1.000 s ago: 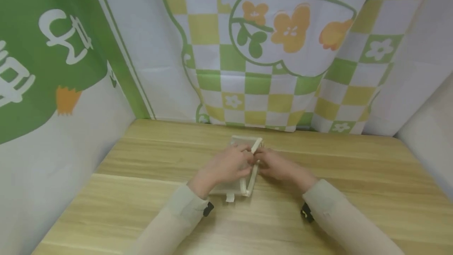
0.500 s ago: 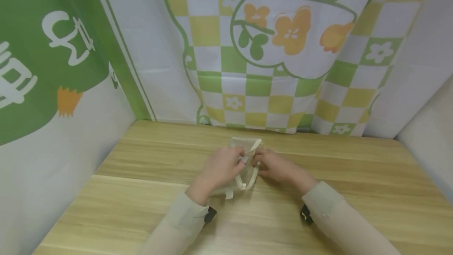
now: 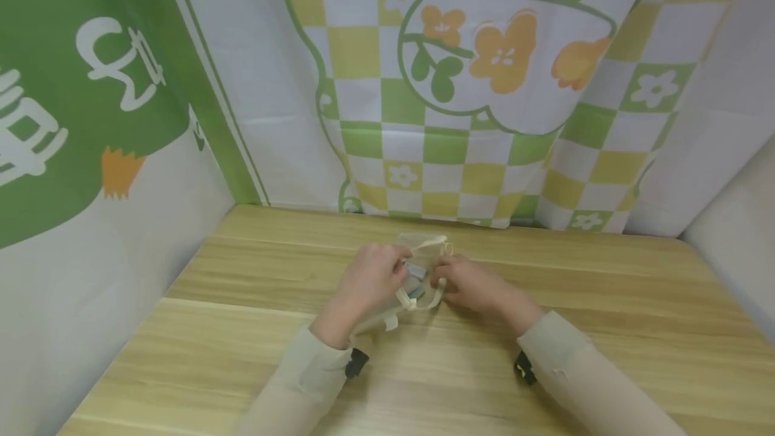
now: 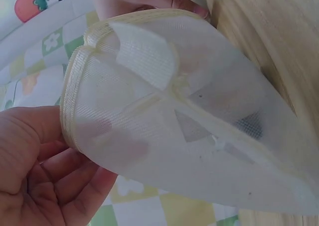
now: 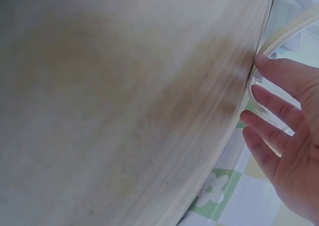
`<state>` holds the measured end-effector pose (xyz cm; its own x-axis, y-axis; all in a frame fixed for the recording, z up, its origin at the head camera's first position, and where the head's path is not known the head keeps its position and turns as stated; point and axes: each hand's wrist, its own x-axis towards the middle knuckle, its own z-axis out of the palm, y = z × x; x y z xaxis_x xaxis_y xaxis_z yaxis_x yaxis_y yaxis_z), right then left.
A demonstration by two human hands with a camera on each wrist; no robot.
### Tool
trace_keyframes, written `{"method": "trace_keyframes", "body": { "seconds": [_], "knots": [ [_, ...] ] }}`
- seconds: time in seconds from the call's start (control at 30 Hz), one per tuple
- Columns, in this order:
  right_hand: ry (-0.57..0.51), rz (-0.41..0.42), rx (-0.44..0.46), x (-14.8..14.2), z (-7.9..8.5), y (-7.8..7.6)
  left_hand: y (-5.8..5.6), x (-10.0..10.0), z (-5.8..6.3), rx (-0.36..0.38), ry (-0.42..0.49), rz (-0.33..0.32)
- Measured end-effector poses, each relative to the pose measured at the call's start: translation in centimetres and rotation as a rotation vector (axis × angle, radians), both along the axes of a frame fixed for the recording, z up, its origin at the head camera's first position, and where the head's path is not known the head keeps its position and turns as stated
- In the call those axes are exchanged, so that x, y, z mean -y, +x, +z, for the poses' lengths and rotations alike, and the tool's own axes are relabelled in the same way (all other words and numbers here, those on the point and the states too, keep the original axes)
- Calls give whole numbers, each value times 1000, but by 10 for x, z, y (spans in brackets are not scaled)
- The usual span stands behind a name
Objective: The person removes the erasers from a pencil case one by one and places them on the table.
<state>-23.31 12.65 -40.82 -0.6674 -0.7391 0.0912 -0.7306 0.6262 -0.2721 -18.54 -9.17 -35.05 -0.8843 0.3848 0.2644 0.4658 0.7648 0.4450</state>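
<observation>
now i see the pouch (image 4: 164, 161) gape wider, baring perhaps a packet (image 3: 416, 270); left fingers (image 4: 75, 181) and right fingers (image 5: 281, 109), half-curled, pinch its rim.

I had a light wood-grain table (image 3: 448, 382) on the head feed. Translucent mesh pouch (image 4: 169, 151) sat on it toward the far edge, mouth gaping, white tab (image 3: 391, 321) nearer side.
</observation>
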Motion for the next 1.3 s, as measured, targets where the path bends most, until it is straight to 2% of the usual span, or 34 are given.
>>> {"method": "trace_keyframes", "body": {
  "seconds": [0.17, 0.33, 0.67, 0.87, 1.03, 1.23, 1.3],
  "knots": [
    [-2, 27, -23, 1, 1, 0, -2, 6, 3, 25, 55, 16],
    [-10, 53, -52, 2, 2, -1, -5, 12, 4, 23, 69, 22],
    [-39, 122, -150, 3, 8, 4, -9, 28, 8, 1, 43, 64],
    [-60, 91, -151, 6, 14, 12, -10, 34, 10, 23, 18, 52],
    [-81, 107, -143, 5, 16, 21, -12, 40, 10, 58, -19, 30],
    [-97, 121, -119, 6, 19, 36, -12, 50, 14, 157, -29, 0],
    [-87, 119, -141, 9, 20, 42, -11, 53, 15, 193, -18, -24]
  ]
}}
